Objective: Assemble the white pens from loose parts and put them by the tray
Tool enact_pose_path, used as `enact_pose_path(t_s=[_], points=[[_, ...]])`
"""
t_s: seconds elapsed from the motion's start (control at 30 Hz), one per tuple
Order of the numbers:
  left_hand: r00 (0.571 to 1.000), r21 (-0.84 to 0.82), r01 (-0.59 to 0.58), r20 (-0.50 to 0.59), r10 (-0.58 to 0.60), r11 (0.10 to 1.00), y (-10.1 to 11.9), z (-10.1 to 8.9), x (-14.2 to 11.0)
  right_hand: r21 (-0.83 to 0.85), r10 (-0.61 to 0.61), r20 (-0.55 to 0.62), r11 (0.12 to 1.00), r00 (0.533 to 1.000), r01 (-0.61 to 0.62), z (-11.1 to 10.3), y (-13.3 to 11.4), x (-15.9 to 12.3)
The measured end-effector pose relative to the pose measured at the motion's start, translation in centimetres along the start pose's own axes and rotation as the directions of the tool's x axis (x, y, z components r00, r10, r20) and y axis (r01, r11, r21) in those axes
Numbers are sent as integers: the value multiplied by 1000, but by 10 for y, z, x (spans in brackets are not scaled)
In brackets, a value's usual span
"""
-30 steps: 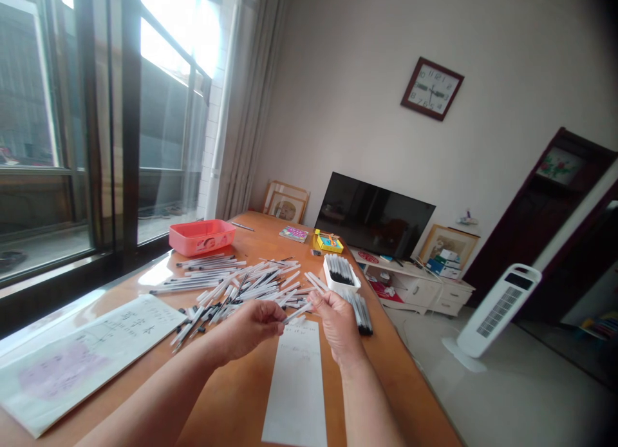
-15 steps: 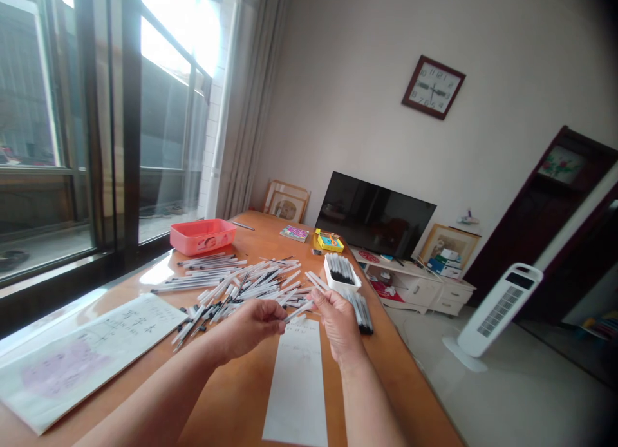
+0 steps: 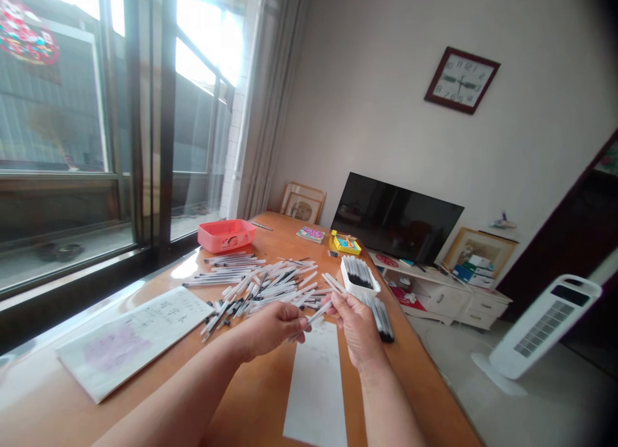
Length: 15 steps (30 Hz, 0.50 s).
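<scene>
White-barrelled pen [image 3: 313,318] is what we are pinching, our left hand [image 3: 273,330] and right hand [image 3: 357,328] both clamped on it above the wooden counter [image 3: 251,408], just beside the heaped loose pens [image 3: 270,289]

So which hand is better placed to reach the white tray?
Probably the right hand: it sits just below the tray. The left hand is farther away, nearer the loose pens.

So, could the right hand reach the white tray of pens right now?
Probably yes: the right hand lies just in front of the white tray, nothing standing between them. It shares a white pen with the left hand, though, and would need freeing first.
</scene>
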<state>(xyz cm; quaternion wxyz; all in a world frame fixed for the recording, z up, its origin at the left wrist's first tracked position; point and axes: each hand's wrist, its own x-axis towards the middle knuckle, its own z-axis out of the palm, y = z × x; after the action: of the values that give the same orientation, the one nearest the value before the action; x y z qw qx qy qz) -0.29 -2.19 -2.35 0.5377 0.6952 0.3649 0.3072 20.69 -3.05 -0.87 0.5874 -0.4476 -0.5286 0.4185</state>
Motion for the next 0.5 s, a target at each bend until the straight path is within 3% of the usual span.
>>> enact_pose_path(t_s=[0.1,0.3,0.5], points=[[1000,5,-11,-23,11,1000,-3,5,3,-1,14,-23,1000,1000,-14,1,6,1],[974,167,-75,-199,108,983,-4,10,7,-11,63,-157,998,986,-66,3,18,6],[989,128,-76,-117,91,989,4,14,4,0,66,-168,998,984,-67,3,19,5]])
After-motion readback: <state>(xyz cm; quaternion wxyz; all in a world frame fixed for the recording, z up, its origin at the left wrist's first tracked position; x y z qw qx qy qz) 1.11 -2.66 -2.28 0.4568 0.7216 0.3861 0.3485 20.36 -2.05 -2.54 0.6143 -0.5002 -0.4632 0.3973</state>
